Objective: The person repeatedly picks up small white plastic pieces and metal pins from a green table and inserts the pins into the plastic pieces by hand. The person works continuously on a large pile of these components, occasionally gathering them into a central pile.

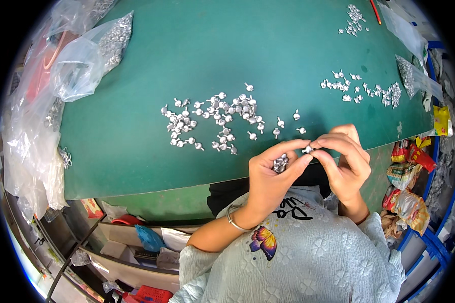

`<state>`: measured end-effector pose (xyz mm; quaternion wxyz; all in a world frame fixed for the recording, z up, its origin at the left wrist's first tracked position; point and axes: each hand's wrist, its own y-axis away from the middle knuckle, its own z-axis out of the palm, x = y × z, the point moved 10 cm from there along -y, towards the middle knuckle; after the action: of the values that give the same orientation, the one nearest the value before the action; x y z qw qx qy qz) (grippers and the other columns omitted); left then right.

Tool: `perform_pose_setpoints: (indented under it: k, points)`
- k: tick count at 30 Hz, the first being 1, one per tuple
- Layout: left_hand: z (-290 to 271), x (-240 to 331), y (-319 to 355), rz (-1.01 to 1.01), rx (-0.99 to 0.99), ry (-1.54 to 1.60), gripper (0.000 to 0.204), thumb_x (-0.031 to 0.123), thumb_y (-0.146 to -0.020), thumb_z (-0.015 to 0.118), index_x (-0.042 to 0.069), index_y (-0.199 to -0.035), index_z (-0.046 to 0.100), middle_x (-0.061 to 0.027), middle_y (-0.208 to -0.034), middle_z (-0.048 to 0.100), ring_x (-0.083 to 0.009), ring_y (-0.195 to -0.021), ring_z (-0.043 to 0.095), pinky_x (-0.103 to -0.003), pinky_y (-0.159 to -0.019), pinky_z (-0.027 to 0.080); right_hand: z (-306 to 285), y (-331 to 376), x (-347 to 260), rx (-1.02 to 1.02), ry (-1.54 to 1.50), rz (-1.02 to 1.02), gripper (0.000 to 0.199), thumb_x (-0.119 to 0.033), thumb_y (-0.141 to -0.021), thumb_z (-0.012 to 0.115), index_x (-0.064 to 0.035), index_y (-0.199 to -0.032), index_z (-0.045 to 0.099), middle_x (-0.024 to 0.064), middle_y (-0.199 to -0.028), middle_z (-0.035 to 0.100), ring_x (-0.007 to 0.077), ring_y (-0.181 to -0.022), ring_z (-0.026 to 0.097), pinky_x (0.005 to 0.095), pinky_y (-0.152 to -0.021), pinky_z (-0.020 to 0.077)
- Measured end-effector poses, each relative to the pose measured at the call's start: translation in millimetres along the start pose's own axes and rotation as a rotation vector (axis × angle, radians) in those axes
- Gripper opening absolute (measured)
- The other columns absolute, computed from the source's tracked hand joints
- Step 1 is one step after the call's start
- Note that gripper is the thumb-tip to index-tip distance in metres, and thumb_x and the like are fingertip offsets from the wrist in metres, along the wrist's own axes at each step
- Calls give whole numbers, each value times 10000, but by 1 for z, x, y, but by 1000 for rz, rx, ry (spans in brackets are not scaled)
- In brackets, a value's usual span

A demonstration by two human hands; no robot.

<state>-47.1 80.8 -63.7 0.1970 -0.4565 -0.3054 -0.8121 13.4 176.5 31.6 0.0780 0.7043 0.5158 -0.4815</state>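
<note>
While dozens of small silvery-grey pieces [237, 109] lie scattered across a smooth green table [187, 55], a person works bare-handed near its front edge, a single rounded piece [308, 150] held between the fingertips of both hands. The right hand [349, 164] has its thumb and index finger clamped on that piece; the left hand [268, 184] meets it from the other side with thumb and forefinger, its curled palm closed around a handful of matching pieces [280, 163]. Those on the table show bulbous heads, a dull metallic sheen and short, narrow stems. Nearest the hands, a few lie singly, apart from the dense central cluster. Brighter, silvery parts [390, 95] form a loose trail at right, beside a clear plastic bag [408, 77] of similar bits. At upper left, a crinkled, translucent bag [117, 43] bulges with more grey pieces. A smooth metal bangle [230, 218] circles the left wrist, above a pale, crinkle-textured shirt [318, 247] bearing a colourful butterfly [264, 242].
</note>
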Motion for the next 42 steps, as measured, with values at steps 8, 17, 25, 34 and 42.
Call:
perform_pose_setpoints:
  k: [8,17,25,34,42]
  points:
    - [4,-2,1,-42,-60,98,184,-2,-788,634,-3,-972,641,33,-650,500,-19,-562,410,-167,-480,327,-5,0,-11,-1,-6,-44,168,15,-671,700,19,-820,622,96,-773,649,221,-676,561,301,-631,432]
    - [9,-5,3,-91,-104,185,188,14,-783,652,-2,-970,649,29,-676,507,-27,-628,423,-174,-551,357,-8,0,-12,2,-53,-9,158,17,-692,695,10,-833,625,97,-780,653,212,-680,566,301,-642,427]
    - [9,-1,3,-57,-101,177,190,-3,-771,658,-5,-961,651,25,-674,517,-29,-630,431,-178,-567,366,-9,1,-10,10,-112,23,167,28,-686,699,7,-834,626,95,-775,654,204,-690,571,304,-651,416]
    - [12,6,2,-31,-111,173,196,-15,-762,661,-8,-958,649,15,-653,504,-41,-616,425,-184,-562,358,-10,1,-13,-5,-125,2,177,26,-690,701,2,-845,618,90,-790,655,198,-695,576,310,-665,411]
    - [12,8,3,5,-109,157,198,-19,-760,660,-3,-957,651,19,-643,492,-36,-606,417,-181,-549,348,-11,1,-13,26,-142,-6,185,33,-680,706,5,-838,614,93,-775,657,189,-685,588,309,-656,403]
